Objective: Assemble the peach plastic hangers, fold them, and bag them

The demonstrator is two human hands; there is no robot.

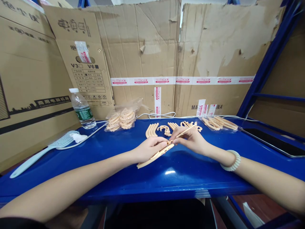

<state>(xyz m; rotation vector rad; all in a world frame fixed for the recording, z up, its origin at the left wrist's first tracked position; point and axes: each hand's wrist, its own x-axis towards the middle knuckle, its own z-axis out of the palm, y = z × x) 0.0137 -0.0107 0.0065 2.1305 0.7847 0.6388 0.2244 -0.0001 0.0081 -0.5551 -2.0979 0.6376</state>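
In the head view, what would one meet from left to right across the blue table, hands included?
Hairbrush, plastic bottle, bag of shorter pieces, left hand, right hand, bag of longer pieces, black device.

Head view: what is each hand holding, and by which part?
Left hand: curved tan piece, toward its upper end. Right hand: thin tan strip, pinched near its lower end.

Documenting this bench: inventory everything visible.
Long wood-like pieces: two-plus, tan, held
Loose, mostly curved pieces: many, tan, rear
Filled plastic bags: two, clear, rear
Green-labelled plastic bottle: one, clear, rear left
Plastic hairbrush: one, pale blue, left
Crumpled wad: one, white, left
Thin cable: one-plus, white, rear
Rectangular device: one, black, right
Cardboard panels: several, brown, behind
Metal bars: several, blue, right
Glossy table: one, blue, underneath
Beaded bracelet: one, pale green, right wrist
Left hand: one, centre
Right hand: one, centre
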